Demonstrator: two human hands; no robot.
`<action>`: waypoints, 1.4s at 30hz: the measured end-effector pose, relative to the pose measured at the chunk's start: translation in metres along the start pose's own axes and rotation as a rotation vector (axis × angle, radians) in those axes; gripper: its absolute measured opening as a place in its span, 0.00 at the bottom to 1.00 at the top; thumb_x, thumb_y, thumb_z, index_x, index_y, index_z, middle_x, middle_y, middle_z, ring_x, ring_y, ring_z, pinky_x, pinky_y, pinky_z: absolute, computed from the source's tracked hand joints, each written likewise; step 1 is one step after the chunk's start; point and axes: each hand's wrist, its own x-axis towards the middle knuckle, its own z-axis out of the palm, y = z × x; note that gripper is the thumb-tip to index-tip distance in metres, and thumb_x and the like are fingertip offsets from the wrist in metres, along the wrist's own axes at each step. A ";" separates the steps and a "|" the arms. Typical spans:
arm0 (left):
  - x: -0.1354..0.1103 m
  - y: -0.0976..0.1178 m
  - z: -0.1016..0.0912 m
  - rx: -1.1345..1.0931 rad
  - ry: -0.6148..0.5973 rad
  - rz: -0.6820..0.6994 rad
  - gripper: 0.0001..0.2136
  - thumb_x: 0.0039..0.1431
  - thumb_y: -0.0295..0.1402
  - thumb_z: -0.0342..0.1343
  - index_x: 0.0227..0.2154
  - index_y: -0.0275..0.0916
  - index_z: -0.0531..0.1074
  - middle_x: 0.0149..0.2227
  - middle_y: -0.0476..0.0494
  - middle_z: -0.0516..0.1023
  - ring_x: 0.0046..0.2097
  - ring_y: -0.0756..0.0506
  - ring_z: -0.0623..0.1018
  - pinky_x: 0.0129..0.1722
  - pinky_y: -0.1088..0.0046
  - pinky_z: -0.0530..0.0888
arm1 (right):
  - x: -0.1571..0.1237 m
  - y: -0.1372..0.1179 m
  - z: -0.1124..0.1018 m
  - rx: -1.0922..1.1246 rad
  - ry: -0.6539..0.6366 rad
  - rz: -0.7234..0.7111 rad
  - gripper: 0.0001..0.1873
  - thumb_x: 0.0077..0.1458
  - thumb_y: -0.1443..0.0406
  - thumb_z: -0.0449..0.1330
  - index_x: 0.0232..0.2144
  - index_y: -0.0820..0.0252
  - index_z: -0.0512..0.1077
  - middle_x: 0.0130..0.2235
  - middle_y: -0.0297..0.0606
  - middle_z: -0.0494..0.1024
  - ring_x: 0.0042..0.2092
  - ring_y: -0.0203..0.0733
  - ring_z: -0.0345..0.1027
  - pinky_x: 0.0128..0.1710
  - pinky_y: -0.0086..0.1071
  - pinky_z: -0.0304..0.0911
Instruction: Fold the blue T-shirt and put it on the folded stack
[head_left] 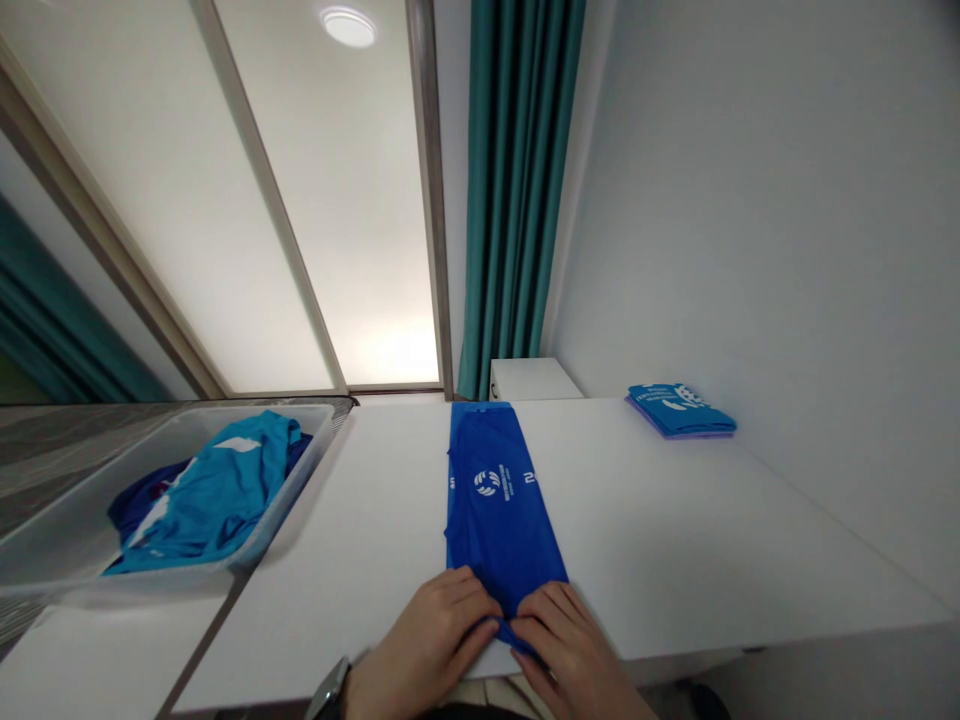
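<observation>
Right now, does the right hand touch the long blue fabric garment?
Touching: in the head view, the right hand holds the near end of the long blue garment.

We see a blue cloth (pixel 501 535) with white marks, long and flat before us, near end curled.

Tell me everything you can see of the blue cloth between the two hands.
The blue cloth looks like thin, smooth fabric, folded into a long strip. It lies mostly flat on the white table, stretching away from the person, its far end near the table's far edge. A white emblem with small lettering is printed on it, and smaller white marks sit near both sides. A lighter blue shows along the left side. The left hand and right hand pinch its near end, which is bunched.
</observation>
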 end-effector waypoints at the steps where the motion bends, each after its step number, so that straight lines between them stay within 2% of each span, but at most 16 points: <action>1: 0.001 0.000 -0.001 -0.017 0.000 -0.012 0.07 0.66 0.29 0.50 0.40 0.42 0.73 0.38 0.47 0.77 0.41 0.46 0.74 0.43 0.70 0.70 | 0.002 -0.001 -0.002 0.008 -0.014 0.012 0.08 0.57 0.71 0.60 0.38 0.56 0.69 0.39 0.34 0.74 0.42 0.41 0.65 0.46 0.35 0.58; 5: 0.003 0.003 -0.009 -0.098 0.017 -0.043 0.07 0.67 0.31 0.50 0.39 0.41 0.74 0.37 0.46 0.77 0.41 0.47 0.74 0.43 0.71 0.70 | 0.010 -0.001 -0.014 0.065 -0.087 0.078 0.08 0.59 0.71 0.58 0.39 0.54 0.70 0.39 0.33 0.75 0.43 0.41 0.67 0.48 0.35 0.58; 8: 0.003 0.005 -0.018 -0.129 0.024 -0.020 0.06 0.64 0.34 0.54 0.41 0.41 0.73 0.39 0.44 0.77 0.43 0.45 0.74 0.45 0.69 0.70 | 0.015 0.000 -0.022 0.133 -0.141 0.125 0.08 0.59 0.70 0.58 0.40 0.54 0.72 0.39 0.33 0.76 0.43 0.41 0.68 0.51 0.36 0.58; 14: 0.003 0.000 -0.032 -0.105 -0.065 0.028 0.21 0.51 0.37 0.67 0.49 0.42 0.71 0.48 0.43 0.76 0.50 0.42 0.72 0.53 0.64 0.67 | 0.030 0.003 -0.040 0.277 -0.202 0.198 0.06 0.62 0.67 0.57 0.40 0.54 0.74 0.40 0.34 0.78 0.44 0.41 0.70 0.52 0.35 0.60; 16: 0.004 -0.001 -0.032 -0.108 -0.088 0.024 0.19 0.53 0.34 0.65 0.49 0.43 0.71 0.49 0.45 0.76 0.51 0.43 0.72 0.53 0.66 0.68 | 0.037 0.004 -0.048 0.314 -0.239 0.222 0.06 0.61 0.67 0.57 0.39 0.54 0.74 0.40 0.34 0.78 0.45 0.40 0.70 0.50 0.33 0.61; 20: 0.002 0.001 -0.027 -0.133 -0.079 -0.014 0.09 0.63 0.30 0.54 0.45 0.43 0.73 0.44 0.46 0.77 0.46 0.46 0.74 0.47 0.72 0.70 | 0.050 0.004 -0.063 0.361 -0.309 0.250 0.05 0.59 0.68 0.60 0.37 0.54 0.75 0.40 0.32 0.78 0.44 0.39 0.71 0.45 0.30 0.62; 23: -0.002 0.004 -0.025 -0.172 -0.091 -0.019 0.09 0.67 0.31 0.49 0.42 0.42 0.74 0.40 0.46 0.78 0.43 0.47 0.75 0.44 0.74 0.70 | 0.055 0.002 -0.070 0.372 -0.352 0.231 0.05 0.59 0.67 0.60 0.37 0.54 0.75 0.40 0.32 0.79 0.44 0.40 0.71 0.46 0.31 0.61; 26: -0.005 0.003 -0.028 -0.221 -0.091 -0.078 0.09 0.67 0.34 0.49 0.38 0.41 0.74 0.37 0.47 0.78 0.40 0.48 0.75 0.42 0.75 0.69 | 0.061 0.002 -0.075 0.381 -0.374 0.211 0.05 0.60 0.65 0.59 0.38 0.53 0.76 0.40 0.32 0.79 0.44 0.40 0.72 0.46 0.32 0.61; 31: 0.005 -0.010 -0.042 -0.303 -0.019 -0.201 0.11 0.67 0.39 0.49 0.37 0.40 0.74 0.37 0.47 0.78 0.39 0.48 0.75 0.41 0.75 0.68 | 0.082 0.012 -0.079 0.391 -0.380 0.184 0.07 0.60 0.64 0.58 0.38 0.55 0.77 0.40 0.35 0.80 0.43 0.42 0.72 0.44 0.33 0.61; 35: 0.022 -0.025 -0.053 -0.294 0.021 -0.289 0.13 0.65 0.40 0.50 0.33 0.39 0.75 0.32 0.48 0.77 0.34 0.48 0.73 0.35 0.75 0.67 | 0.107 0.030 -0.081 0.437 -0.439 0.185 0.08 0.58 0.65 0.58 0.37 0.56 0.78 0.37 0.34 0.80 0.39 0.41 0.72 0.39 0.30 0.61; 38: 0.034 -0.038 -0.058 -0.263 0.053 -0.349 0.14 0.63 0.42 0.50 0.32 0.38 0.74 0.28 0.50 0.74 0.31 0.49 0.70 0.30 0.75 0.64 | 0.124 0.047 -0.076 0.482 -0.470 0.207 0.09 0.57 0.64 0.58 0.36 0.57 0.78 0.36 0.34 0.80 0.37 0.40 0.70 0.37 0.29 0.60; 42: 0.046 -0.059 -0.061 -0.262 0.072 -0.362 0.15 0.61 0.43 0.50 0.29 0.38 0.72 0.27 0.50 0.72 0.30 0.49 0.68 0.30 0.75 0.63 | 0.142 0.071 -0.062 0.521 -0.506 0.265 0.10 0.56 0.62 0.59 0.36 0.60 0.78 0.35 0.35 0.79 0.35 0.40 0.70 0.34 0.29 0.61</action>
